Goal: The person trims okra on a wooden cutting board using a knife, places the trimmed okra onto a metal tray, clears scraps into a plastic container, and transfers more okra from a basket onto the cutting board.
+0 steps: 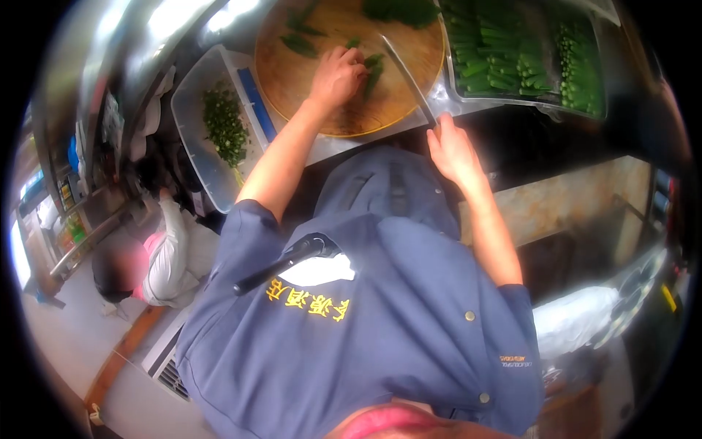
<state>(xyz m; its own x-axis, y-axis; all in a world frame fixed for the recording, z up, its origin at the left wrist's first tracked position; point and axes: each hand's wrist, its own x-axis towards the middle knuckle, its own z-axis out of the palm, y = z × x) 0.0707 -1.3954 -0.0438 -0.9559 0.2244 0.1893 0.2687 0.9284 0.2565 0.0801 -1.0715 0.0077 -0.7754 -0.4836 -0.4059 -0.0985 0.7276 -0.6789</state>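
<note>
Curling the left hand over a narrow green leaf on a round wooden board, with fingers bunched and bent down rather than spread. Gripping a knife in the right hand, fist closed around the handle just off the near edge of the board. Pointing the blade forward from the right fist, with a slight slant to the left, over the wood. Having the leaf just right of the left fingers and left of the blade, so between the two, and much closer to the left hand than to the right fist. Seeing its long axis run roughly away from the body, leaning a little right at the far end, closer to the blade there and with a wider gap at the near end. Cannot tell about contact between cutting edge and board. Showing loose leaves forward and left of the left hand, and a darker heap of greens forward of both hands. Flanked, left of the left hand, by a clear tub of chopped greens; forward and right of the right hand, by a tray of green stalks. Sharing the room with another person, well apart to the left of both hands.
</note>
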